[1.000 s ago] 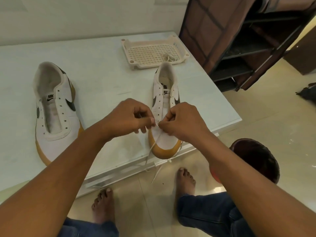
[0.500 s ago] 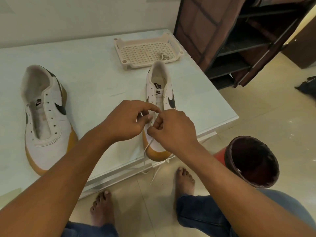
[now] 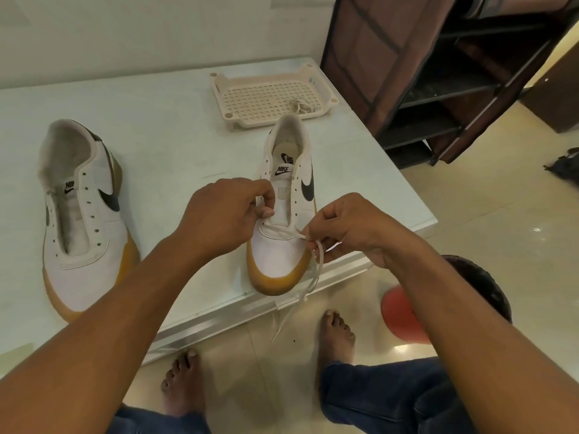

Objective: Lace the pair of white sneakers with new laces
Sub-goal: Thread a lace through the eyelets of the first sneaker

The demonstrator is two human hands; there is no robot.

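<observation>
Two white sneakers with tan soles and black swooshes stand on the white table [image 3: 175,142]. The left sneaker [image 3: 83,220] has no lace. The right sneaker [image 3: 283,214] sits at the table's front edge, toe toward me. A white lace [image 3: 283,230] crosses its lowest eyelets. My left hand [image 3: 225,214] pinches the shoe's left eyelet edge by the tongue. My right hand [image 3: 347,228] holds the lace's end at the shoe's right side; the rest of the lace hangs off the table toward the floor.
A cream perforated tray [image 3: 269,97] at the table's back holds another coiled lace [image 3: 300,105]. A dark shoe rack [image 3: 448,73] stands to the right. A red bin [image 3: 470,296] sits on the floor by my bare feet.
My hands have parted: the right hand pulled the lace out to the right of the shoe, and the left hand shifted up to the eyelet edge. The view moved closer.
</observation>
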